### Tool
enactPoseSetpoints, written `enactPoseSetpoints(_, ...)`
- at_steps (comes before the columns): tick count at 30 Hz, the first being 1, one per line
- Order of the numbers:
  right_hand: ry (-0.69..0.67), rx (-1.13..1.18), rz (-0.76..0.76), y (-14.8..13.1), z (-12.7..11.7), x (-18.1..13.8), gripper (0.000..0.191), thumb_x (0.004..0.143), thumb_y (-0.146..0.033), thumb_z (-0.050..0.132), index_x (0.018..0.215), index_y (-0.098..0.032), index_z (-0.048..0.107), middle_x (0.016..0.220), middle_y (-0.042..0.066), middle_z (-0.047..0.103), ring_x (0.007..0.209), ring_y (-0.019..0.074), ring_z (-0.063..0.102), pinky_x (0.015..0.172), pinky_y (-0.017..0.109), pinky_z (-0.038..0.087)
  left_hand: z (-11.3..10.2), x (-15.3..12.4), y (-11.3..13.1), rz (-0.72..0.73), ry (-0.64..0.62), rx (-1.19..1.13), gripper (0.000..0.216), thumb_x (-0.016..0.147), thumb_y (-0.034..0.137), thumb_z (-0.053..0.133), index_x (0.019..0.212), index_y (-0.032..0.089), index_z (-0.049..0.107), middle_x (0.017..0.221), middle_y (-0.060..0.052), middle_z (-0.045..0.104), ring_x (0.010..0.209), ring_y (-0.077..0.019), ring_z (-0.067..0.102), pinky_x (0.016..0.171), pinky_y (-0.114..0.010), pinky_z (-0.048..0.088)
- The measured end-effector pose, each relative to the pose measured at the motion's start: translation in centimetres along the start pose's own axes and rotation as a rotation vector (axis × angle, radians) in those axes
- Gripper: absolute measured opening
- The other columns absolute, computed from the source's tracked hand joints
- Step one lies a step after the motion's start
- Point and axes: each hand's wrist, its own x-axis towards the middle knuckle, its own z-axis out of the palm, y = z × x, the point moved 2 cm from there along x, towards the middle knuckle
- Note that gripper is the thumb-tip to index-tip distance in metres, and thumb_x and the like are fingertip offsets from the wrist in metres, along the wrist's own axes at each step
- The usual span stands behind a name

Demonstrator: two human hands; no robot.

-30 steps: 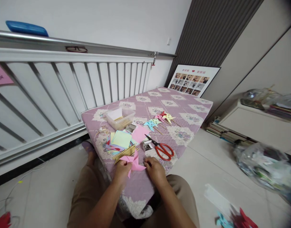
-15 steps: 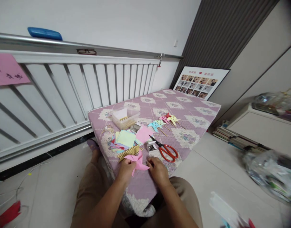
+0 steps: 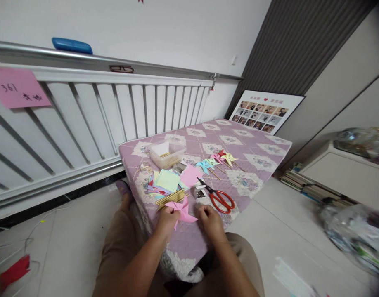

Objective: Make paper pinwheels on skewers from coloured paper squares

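On the pink note point(image 3: 17, 93): "361"

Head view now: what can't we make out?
All in the head view:
Right hand: curled fingers hide whether it holds anything.
Pink paper pinwheel: back hidden by its own blades and the left hand.
Small open white box: dark contents too small to identify.
Crumpled clear plastic bag: contents blurred.
Red-and-green object, lower left: cut off by the left edge.

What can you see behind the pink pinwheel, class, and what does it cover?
Behind the pink pinwheel, held in the left hand, lies a bundle of thin sticks on the patterned cloth. The pinwheel hides part of the bundle and cloth.
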Motion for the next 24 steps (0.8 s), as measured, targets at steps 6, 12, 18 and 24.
enactPoseSetpoints(6,0.034,0.294,0.148,-0.7,-1.1,-0.1,0.034,0.075,-0.055,0.056,0.069,-0.021,0.055,0.069,0.004,0.066,0.055,0.0167,0.057,0.054,0.028,0.047,0.0,0.1,-0.4,0.007,-0.012,-0.002,0.018,0.064,0.028,0.055,0.052,0.021,0.043,0.045,0.007,0.036,0.043,-0.009,0.032,0.045,-0.023,0.022)
enactPoseSetpoints(12,-0.061,0.514,0.2,-3.3,-1.1,-0.8,0.033,0.068,-0.052,0.069,0.068,-0.021,0.056,0.06,-0.003,0.06,0.048,0.0125,0.052,0.049,0.025,0.044,-0.1,0.3,-0.5,0.004,-0.008,0.023,0.019,0.065,0.026,0.055,0.051,0.021,0.042,0.044,0.007,0.036,0.042,-0.0085,0.032,0.044,-0.022,0.021)
enactPoseSetpoints(18,-0.129,0.61,0.209,-4.6,-0.4,-2.4,0.032,0.07,-0.049,0.069,0.067,-0.02,0.055,0.057,-0.005,0.054,0.047,0.0104,0.048,0.048,0.023,0.04,-0.2,0.4,-0.7,0.011,-0.009,0.036,0.017,0.067,0.025,0.055,0.053,0.021,0.045,0.045,0.007,0.04,0.042,-0.0087,0.035,0.043,-0.022,0.024)
enactPoseSetpoints(24,-0.121,0.578,0.176,-4.8,-0.2,-3.9,0.03,0.076,-0.047,0.065,0.071,-0.02,0.054,0.054,-0.007,0.047,0.045,0.0101,0.044,0.047,0.022,0.037,0.0,0.3,-0.2,-0.012,-0.067,0.04,0.014,0.068,0.024,0.052,0.054,0.021,0.05,0.042,0.005,0.047,0.037,-0.0099,0.038,0.04,-0.022,0.026)
